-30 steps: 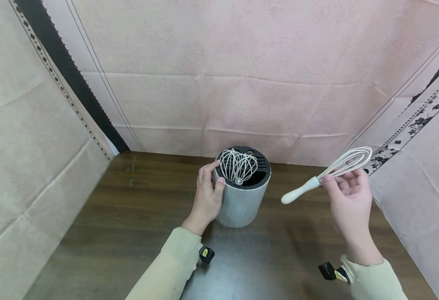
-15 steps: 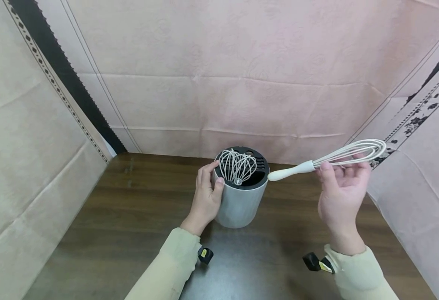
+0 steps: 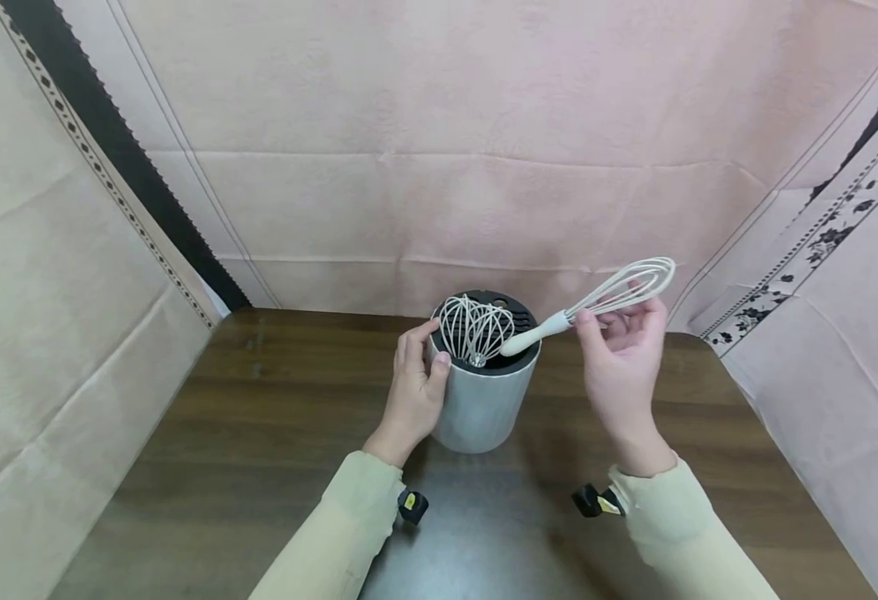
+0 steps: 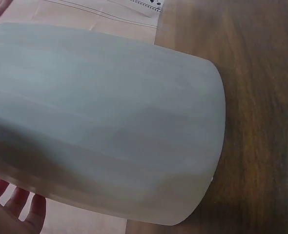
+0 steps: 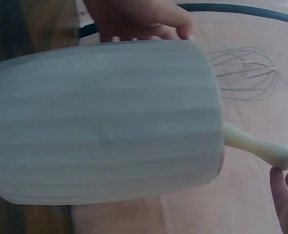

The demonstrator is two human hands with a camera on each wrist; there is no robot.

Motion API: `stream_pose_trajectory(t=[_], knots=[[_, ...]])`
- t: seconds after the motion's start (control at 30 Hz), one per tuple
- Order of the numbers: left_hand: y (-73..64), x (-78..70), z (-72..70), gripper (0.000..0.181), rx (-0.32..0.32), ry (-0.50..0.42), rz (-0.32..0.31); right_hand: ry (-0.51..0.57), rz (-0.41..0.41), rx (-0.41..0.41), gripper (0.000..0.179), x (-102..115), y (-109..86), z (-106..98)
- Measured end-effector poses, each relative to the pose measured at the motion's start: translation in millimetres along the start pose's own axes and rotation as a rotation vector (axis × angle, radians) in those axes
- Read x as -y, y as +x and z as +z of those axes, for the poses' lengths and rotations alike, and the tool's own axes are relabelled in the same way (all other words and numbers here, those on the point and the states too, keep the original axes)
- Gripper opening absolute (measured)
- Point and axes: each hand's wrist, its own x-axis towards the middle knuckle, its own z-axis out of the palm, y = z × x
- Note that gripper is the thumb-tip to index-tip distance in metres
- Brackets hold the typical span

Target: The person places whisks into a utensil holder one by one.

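A grey ribbed utensil holder (image 3: 476,412) with a black slotted lid stands upright on the table. My left hand (image 3: 413,392) grips its left side near the rim, thumb in front. The wire head of one whisk (image 3: 469,325) sticks up from the lid; its handle is hidden inside. My right hand (image 3: 625,367) pinches a second whisk, white-handled (image 3: 540,333), by the wires just above the handle. That whisk slants down to the left, its handle end over the lid's large opening. In the right wrist view the handle (image 5: 258,146) passes behind the holder's rim.
The brown wooden table (image 3: 274,433) extends around the holder. A pale cloth backdrop (image 3: 409,208) rises close behind it, with more patterned cloth (image 3: 844,333) along both sides. Small black cameras sit at both wrists.
My right hand has carried the second whisk left, from the table's right side to the holder, and its handle end now overlaps the lid. My left hand keeps its grip.
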Motion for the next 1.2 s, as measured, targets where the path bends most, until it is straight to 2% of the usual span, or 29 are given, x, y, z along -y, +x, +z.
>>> stream_pose_trajectory(t=[0.17, 0.37, 0.47, 0.7, 0.9, 1.07, 1.2], knots=[[0.3, -0.3, 0.8, 0.046, -0.002, -0.001, -0.008, -0.089, 0.024, 0.088, 0.063, -7.6, -5.6, 5.9], [0.2, 0.4, 2.0, 0.047, -0.001, -0.006, -0.009, -0.249, 0.047, 0.201, 0.061, -1.9, -14.0, 16.6], [0.9, 1.0, 2.8, 0.047, -0.006, -0.009, 0.001, -0.289, 0.063, 0.218, 0.059, -2.0, -16.6, 18.6], [3.8, 1.1, 5.9, 0.047, -0.03, -0.01, 0.043, -0.453, 0.025, 0.247, 0.058, -5.1, -20.2, 17.8], [5.3, 0.3, 7.4, 0.046, -0.034, -0.02, 0.054, -0.589, 0.062, 0.236, 0.062, -1.7, -25.9, 23.0], [5.8, 1.3, 7.4, 0.047, -0.039, -0.019, 0.062, -0.621, 0.117, 0.258, 0.063, -1.3, -29.2, 25.7], [4.7, 3.3, 6.7, 0.047, -0.037, -0.014, 0.051, -0.641, 0.106, 0.294, 0.066, -1.0, -33.7, 22.6]])
